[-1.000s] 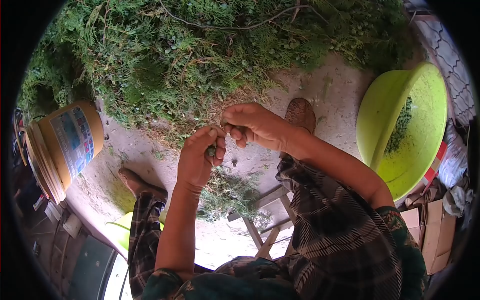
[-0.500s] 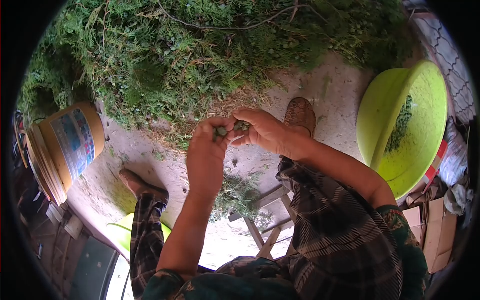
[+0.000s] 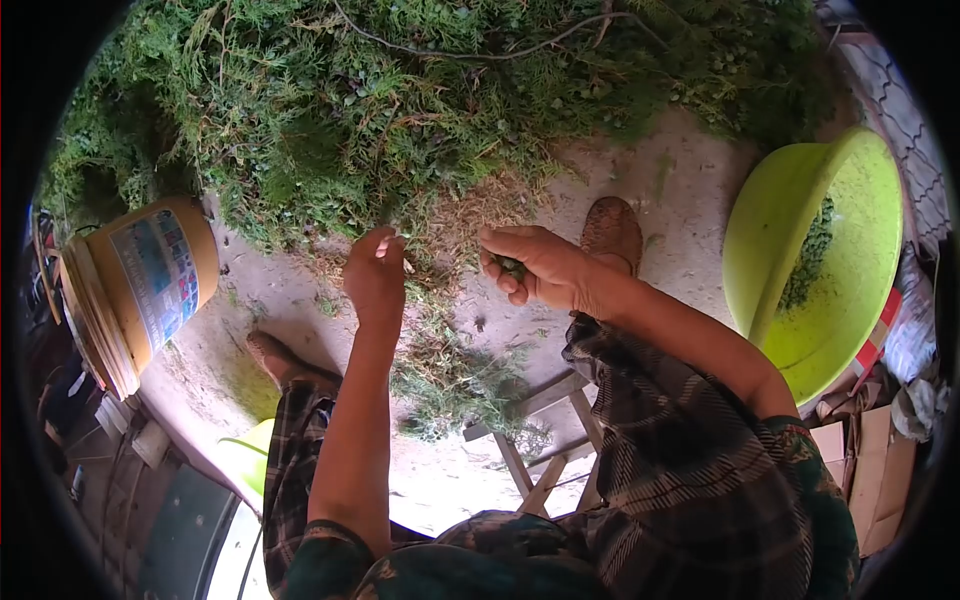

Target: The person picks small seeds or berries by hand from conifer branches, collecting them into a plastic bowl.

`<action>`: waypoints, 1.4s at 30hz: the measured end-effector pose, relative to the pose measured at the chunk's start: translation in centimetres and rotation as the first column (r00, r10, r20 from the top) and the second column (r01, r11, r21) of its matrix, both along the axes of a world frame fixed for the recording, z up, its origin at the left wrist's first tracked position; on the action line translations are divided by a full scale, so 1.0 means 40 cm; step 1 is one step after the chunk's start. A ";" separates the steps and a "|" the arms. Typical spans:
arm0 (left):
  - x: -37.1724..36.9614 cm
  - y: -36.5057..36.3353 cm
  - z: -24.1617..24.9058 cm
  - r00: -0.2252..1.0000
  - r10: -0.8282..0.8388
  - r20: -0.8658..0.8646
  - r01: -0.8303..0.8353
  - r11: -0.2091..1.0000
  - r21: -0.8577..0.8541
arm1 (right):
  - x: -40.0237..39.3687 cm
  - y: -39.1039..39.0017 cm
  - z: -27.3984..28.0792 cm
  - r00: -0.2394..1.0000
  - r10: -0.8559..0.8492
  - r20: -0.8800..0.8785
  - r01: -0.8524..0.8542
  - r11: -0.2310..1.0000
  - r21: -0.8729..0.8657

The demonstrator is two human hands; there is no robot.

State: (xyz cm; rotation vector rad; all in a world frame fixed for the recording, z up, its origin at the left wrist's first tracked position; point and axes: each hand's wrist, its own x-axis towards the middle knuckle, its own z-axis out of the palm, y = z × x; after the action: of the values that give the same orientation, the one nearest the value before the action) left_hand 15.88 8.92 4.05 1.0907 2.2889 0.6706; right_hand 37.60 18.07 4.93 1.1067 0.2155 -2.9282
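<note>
My right hand point(image 3: 540, 262) is curled, palm up, around several small green cones point(image 3: 511, 267) that show between its fingers. My left hand point(image 3: 374, 278) is apart from it, by the near edge of a heap of cut evergreen branches point(image 3: 400, 120). Its fingers are bent together in a pinch, and what they hold, if anything, is too small to make out. Below the hands, loose green sprigs point(image 3: 460, 385) lie on the pale floor.
A lime-green basin point(image 3: 750, 240) with green bits inside stands at right. At left is a tan bucket point(image 3: 200, 255) with a label. A wooden frame point(image 3: 545, 480) is between the legs, another lime-green container point(image 3: 245, 460) at lower left, cardboard point(image 3: 880, 480) at lower right.
My hands, which were together over the green cones, have parted. The left has moved left toward the branches; the right has shifted slightly right, closed around the cones.
</note>
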 end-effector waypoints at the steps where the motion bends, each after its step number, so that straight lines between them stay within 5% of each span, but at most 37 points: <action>1: 0.001 0.007 -0.010 1.000 0.002 0.000 -0.002 1.000 0.002 | -0.004 0.003 0.008 0.997 0.020 0.074 -0.024 0.998 0.052; 3: 0.013 0.018 -0.021 0.998 -0.005 -0.059 -0.006 0.982 -0.186 | -0.002 0.011 0.024 0.993 0.046 0.108 -0.056 0.994 0.089; 8: 0.082 0.010 0.086 0.998 0.042 0.056 -0.039 0.998 -0.053 | -0.007 0.002 0.013 0.979 0.059 0.196 -0.082 0.990 0.111; 10: 0.122 0.000 0.138 0.926 -0.043 0.375 0.028 0.999 0.044 | -0.008 -0.006 0.005 0.988 0.001 0.153 -0.010 0.998 0.057; 12: 0.142 0.003 0.183 0.894 -0.099 0.438 0.098 0.995 0.026 | -0.010 0.001 0.024 0.989 -0.008 0.151 0.012 1.000 -0.026; 14: 0.081 -0.024 0.118 0.894 0.076 0.441 -0.077 0.997 -0.015 | -0.005 0.007 0.014 0.989 -0.020 0.148 0.037 0.993 -0.110; 16: 0.011 -0.013 0.086 0.975 0.199 0.097 -0.188 0.976 -0.113 | 0.014 0.002 -0.031 0.999 0.008 -0.035 -0.013 0.992 -0.129; 17: -0.023 -0.012 0.058 0.975 0.200 0.096 -0.188 0.975 -0.115 | 0.011 0.001 -0.026 0.999 0.009 -0.035 -0.013 0.991 -0.132; 19: -0.071 -0.009 0.007 0.964 0.117 -0.240 -0.159 0.973 -0.166 | 0.005 0.001 -0.009 1.000 0.020 0.001 -0.020 0.997 -0.078; 23: -0.084 -0.012 -0.017 0.975 0.101 -0.196 -0.156 0.945 -0.289 | 0.002 0.001 0.000 0.999 0.038 0.025 -0.038 0.999 -0.025; 29: -0.093 -0.097 -0.021 0.974 0.081 -0.213 -0.082 0.997 0.006 | 0.003 0.001 0.001 0.998 0.037 0.050 -0.037 0.999 -0.003; 32: -0.106 -0.061 0.002 0.963 0.268 0.040 -0.269 0.962 0.044 | 0.001 0.002 0.003 0.998 0.039 0.053 -0.040 0.999 0.001; 35: -0.111 0.009 0.014 0.972 0.230 -0.052 -0.230 0.973 0.006 | 0.001 0.005 0.008 0.997 0.048 0.068 -0.048 0.999 0.000; 37: -0.124 0.028 -0.015 0.975 0.054 -0.217 -0.063 0.997 -0.034 | 0.000 0.004 0.008 0.995 0.052 0.085 -0.052 0.999 0.002; 42: -0.126 0.014 -0.034 0.970 0.016 -0.241 -0.022 0.999 -0.025 | 0.001 0.002 0.003 0.995 0.047 0.084 -0.047 0.999 0.000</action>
State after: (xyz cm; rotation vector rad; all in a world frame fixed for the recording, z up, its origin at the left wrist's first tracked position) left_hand 10.86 9.48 2.70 1.1953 2.5078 0.5365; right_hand 37.63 18.14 5.06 1.2045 0.2398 -2.8336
